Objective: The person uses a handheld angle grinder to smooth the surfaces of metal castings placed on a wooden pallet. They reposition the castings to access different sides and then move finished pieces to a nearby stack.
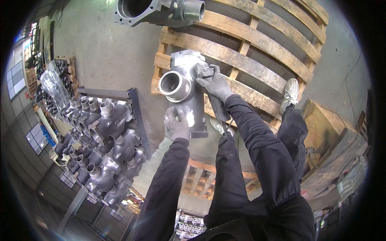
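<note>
A grey metal pipe casting (197, 105) with a flanged end and a round, machined side opening lies at the near left corner of a wooden pallet. My right hand (217, 85), in a grey glove, is closed round a dark angle grinder (217, 107). The tool's head rests close against the casting's upper right side; exact contact is hidden. My left hand (177, 125), also gloved, grips the casting's left side below the round opening, with bent fingers. A bright white patch shows beside its thumb. Strong light washes out the casting's far end.
The slatted pallet (229, 58) spreads ahead and right, my shoes at its near edge. Another large casting (161, 12) sits at the far end. Several similar castings (108, 140) crowd a dark metal rack at left. A wooden crate (333, 160) stands at right.
</note>
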Motion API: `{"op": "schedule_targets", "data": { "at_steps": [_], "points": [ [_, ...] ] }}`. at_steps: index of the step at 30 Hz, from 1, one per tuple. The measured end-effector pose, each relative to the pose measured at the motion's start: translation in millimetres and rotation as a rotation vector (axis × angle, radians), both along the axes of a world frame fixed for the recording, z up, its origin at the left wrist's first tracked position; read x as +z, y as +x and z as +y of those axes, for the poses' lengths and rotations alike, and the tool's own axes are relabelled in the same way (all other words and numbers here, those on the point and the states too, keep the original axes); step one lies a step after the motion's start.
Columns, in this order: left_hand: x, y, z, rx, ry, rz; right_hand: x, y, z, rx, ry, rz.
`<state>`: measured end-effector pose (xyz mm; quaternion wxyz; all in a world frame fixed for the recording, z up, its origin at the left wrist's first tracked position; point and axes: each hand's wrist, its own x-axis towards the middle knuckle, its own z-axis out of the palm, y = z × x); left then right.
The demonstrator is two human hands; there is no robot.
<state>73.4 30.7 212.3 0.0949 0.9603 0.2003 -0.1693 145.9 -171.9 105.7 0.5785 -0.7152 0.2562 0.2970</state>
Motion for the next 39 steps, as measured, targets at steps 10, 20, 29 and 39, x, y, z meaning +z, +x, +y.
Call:
{"op": "schedule_targets", "data": {
  "at_steps": [10,20,29,39],
  "points": [
    [2,1,-1,-0.059,0.05,-0.016,0,2,-5,0.023,-0.059,0.164],
    [-2,0,2,-0.051,0.043,-0.015,-3,-14,-1,-0.132,-0.018,0.213],
    [-2,-1,1,-0.046,0.021,-0.035,10,-9,7,-0.027,0.002,0.111],
    [0,1,0,-0.033,0.022,-0.024,12,-9,2,-0.015,-0.054,0.065]
  ]
}}
